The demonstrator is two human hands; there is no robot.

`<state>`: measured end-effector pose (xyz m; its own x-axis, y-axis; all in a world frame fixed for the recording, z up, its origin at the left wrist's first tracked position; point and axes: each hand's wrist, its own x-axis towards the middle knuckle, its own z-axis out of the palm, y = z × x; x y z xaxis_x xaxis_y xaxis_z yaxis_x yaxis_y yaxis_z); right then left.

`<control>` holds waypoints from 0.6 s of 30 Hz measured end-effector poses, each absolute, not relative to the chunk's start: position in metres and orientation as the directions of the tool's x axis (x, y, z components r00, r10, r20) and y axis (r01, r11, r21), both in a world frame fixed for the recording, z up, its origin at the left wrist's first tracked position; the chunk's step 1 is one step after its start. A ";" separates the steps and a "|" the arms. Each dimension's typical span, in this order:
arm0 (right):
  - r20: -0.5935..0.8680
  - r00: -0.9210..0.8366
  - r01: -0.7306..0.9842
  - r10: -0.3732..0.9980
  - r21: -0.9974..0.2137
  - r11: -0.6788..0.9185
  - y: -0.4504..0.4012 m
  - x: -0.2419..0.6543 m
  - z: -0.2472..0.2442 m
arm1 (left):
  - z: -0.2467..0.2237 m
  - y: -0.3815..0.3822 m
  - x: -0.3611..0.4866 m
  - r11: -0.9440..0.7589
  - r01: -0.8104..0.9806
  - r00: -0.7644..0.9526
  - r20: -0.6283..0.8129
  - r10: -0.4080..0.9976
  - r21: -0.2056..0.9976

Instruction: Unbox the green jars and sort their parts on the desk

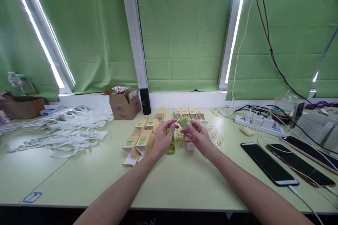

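A small green piece with a clear plastic cup [185, 122] is held up over the table in the fingertips of my right hand [200, 137]. My left hand [164, 136] is just left of it, fingers reaching toward it and somewhat apart, with nothing visible in them. Green trays [170, 149] lie under and beside my left hand, partly hidden by it. Between the hands are several small yellow pieces [180, 137] and some pale pink blocks [190, 146]. Clear cups with gold-coloured centres [216, 138] stand right of my right hand.
Cream boxes with green windows [142, 142] stand left, with more boxes [189, 112] behind. Farther left are white straps [76, 137] and a cardboard box [125, 105] near a black cylinder [145, 101]. Rightward lie a power strip [260, 126], cables and phones [268, 163].
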<state>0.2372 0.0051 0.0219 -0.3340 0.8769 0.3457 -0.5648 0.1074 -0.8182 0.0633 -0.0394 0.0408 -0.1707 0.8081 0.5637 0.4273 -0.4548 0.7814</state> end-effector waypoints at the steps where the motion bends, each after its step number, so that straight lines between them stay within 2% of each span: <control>1: 0.349 -0.329 -0.548 0.878 -0.827 0.124 0.005 0.236 0.021 | 0.039 -0.040 0.063 -0.449 0.423 -0.162 0.553 0.817 0.787; 9: 0.453 -0.355 -0.381 0.818 -0.869 0.316 -0.002 0.234 0.018 | 0.030 -0.039 0.066 -0.415 0.377 -0.148 0.496 0.856 0.828; 14: 0.476 -0.312 -0.346 0.822 -0.863 0.368 0.002 0.235 0.014 | 0.026 -0.040 0.065 -0.480 0.308 -0.077 0.525 0.848 0.821; 18: 0.510 -0.279 -0.348 0.814 -0.844 0.409 0.008 0.235 0.010 | 0.020 -0.039 0.063 -0.561 0.298 -0.064 0.602 0.796 0.772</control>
<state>0.2352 0.0079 0.0103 -0.2794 0.8135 0.5100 -0.3477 0.4093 -0.8435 0.0629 -0.0386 0.0200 -0.0636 0.7956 0.6025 0.2978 -0.5610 0.7724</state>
